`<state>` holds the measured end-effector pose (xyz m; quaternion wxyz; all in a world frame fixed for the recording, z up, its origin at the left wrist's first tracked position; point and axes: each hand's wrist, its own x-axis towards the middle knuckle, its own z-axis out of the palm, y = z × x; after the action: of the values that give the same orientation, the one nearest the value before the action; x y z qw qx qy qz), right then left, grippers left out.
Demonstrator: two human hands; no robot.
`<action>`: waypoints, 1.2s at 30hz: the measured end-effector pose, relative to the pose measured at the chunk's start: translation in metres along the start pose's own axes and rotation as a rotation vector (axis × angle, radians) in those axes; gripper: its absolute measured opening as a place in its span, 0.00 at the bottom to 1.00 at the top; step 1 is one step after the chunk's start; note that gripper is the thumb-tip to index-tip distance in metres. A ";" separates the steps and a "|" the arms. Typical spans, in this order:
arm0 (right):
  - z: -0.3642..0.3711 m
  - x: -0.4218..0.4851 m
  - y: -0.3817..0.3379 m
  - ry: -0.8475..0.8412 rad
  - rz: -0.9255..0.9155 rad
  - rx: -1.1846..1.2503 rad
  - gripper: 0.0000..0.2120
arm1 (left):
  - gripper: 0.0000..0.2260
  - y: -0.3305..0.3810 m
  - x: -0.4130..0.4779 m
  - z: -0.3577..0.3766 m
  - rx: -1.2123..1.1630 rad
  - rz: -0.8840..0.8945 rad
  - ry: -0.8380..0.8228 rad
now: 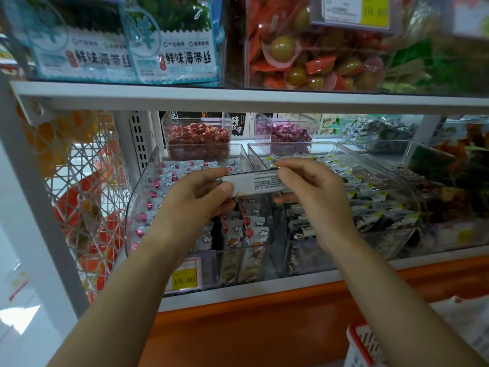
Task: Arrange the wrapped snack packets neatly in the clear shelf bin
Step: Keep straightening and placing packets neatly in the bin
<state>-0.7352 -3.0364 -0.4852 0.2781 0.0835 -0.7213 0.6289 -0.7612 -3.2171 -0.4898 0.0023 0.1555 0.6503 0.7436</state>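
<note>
two bare forearms reach up from the bottom edge, with a red-and-white basket low in the right corner. past the orange shelf front, a yellow price tag sits at the foot of the clear shelf bin. the left hand and the right hand both pinch one long white snack packet, one at each end, thumbs below and fingers on top, holding it level above the bin's right wall. below it, inside the bin, white cloud-printed packets stand in rows on edge. just to the right, a second clear bin holds black-and-white packets with yellow tips. farther back, two small clear boxes carry red sweets and purple sweets. on the shelf above lie seaweed bags and a box of wrapped round green fruit.
</note>
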 end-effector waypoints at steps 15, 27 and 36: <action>-0.008 0.006 0.007 0.051 -0.051 -0.265 0.10 | 0.07 0.005 -0.006 0.007 0.326 0.020 -0.123; -0.005 0.004 0.006 -0.073 -0.050 -0.228 0.08 | 0.14 0.009 -0.002 -0.005 0.397 0.005 0.011; -0.006 0.005 0.006 -0.023 0.012 -0.157 0.08 | 0.09 0.009 -0.004 -0.001 0.406 0.049 -0.078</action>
<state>-0.7401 -3.0279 -0.4877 0.2717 0.0644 -0.7719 0.5711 -0.7562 -3.2208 -0.4819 -0.0221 0.1974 0.7821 0.5906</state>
